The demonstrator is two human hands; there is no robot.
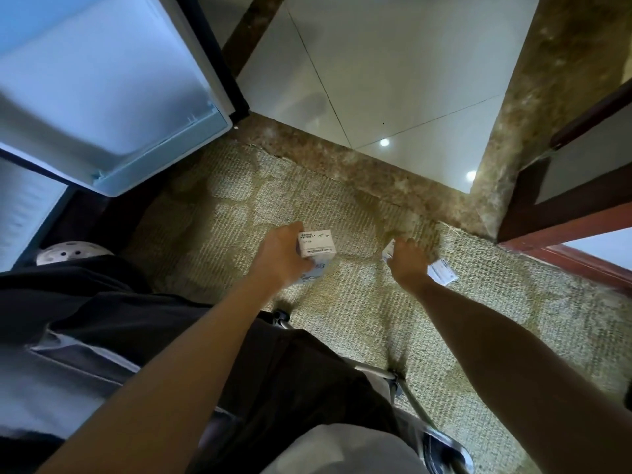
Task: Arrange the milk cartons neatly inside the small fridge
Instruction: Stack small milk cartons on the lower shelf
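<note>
Bare forearms without sleeves, dark trousers (143, 323), no rings or watch visible

woven carpet (342, 302), marble threshold (393, 179), white tiles (393, 63), wooden door frame (564, 206)

Carpet (342, 206) as landmark. Above its middle: left hand (278, 258) closed around white milk carton (316, 242). Just right of that: right hand (408, 265) gripping second carton (441, 272), blurred. Beyond carpet's far-left corner: open fridge door (102, 97). Along far edge: marble threshold (376, 172).
</note>
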